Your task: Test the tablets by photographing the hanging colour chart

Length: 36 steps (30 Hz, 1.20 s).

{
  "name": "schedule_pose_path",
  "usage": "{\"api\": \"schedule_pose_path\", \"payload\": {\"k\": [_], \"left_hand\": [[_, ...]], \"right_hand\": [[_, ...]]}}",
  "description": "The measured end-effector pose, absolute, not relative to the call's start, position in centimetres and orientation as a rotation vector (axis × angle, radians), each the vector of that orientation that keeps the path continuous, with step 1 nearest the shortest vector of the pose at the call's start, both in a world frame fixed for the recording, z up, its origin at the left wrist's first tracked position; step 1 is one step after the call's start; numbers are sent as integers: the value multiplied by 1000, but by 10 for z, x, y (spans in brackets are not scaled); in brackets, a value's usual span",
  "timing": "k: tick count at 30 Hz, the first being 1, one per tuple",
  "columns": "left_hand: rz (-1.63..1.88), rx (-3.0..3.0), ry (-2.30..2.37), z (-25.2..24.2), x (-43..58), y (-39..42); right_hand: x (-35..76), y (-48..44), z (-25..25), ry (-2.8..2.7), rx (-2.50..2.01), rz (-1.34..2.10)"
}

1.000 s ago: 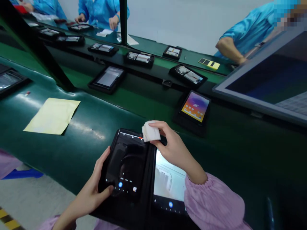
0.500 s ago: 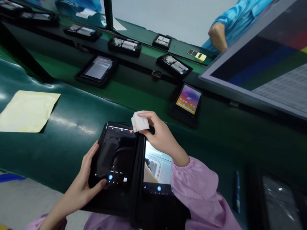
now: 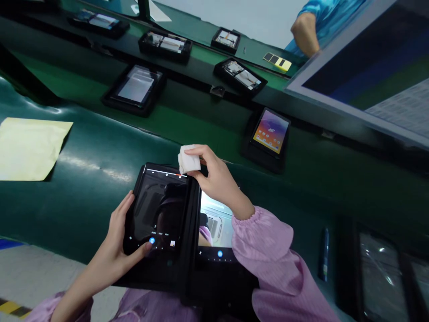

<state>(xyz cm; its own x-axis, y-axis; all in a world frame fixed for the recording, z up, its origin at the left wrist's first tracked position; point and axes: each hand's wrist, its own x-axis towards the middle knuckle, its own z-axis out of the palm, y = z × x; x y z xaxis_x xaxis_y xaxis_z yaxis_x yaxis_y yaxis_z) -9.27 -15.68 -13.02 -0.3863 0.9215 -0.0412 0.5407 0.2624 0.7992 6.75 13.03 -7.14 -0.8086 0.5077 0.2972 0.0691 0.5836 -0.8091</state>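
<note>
One glossy, dark-screened tablet [image 3: 156,203] lies beside one bright-screened tablet [image 3: 214,219]; right fingers [image 3: 205,152] pinch a blocky white pad [image 3: 189,162] at the former's upper-right corner; left fingers [image 3: 121,209] spread against its edge.

You can pass btwn L-side tablet [image 3: 159,203] & yellow sheet [image 3: 31,147]; monitor [image 3: 372,74] blocks upper R, pen [image 3: 324,255] mid-R.

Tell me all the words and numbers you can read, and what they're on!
"Photo": tiny, on the dark tablet
"Video": beside it
"More": beside that
Too small or blurred: the marks on the bright tablet, colourful screen and monitor.
</note>
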Motion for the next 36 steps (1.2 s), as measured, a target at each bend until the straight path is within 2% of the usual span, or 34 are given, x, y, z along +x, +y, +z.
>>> {"api": "schedule_pose_path", "payload": {"k": [12, 20, 27, 36], "left_hand": [[991, 1295, 2040, -130, -91, -155], [1043, 1232, 1992, -132, -94, -158], [1196, 857, 1677, -128, -110, -167], [1178, 871, 1675, -125, -109, -164]], "right_hand": [[66, 126, -63, -2444, -535, 985], [66, 126, -64, -2435, -561, 997], [66, 127, -66, -2416, -573, 1023], [69, 126, -65, -2395, -568, 1045]]}}
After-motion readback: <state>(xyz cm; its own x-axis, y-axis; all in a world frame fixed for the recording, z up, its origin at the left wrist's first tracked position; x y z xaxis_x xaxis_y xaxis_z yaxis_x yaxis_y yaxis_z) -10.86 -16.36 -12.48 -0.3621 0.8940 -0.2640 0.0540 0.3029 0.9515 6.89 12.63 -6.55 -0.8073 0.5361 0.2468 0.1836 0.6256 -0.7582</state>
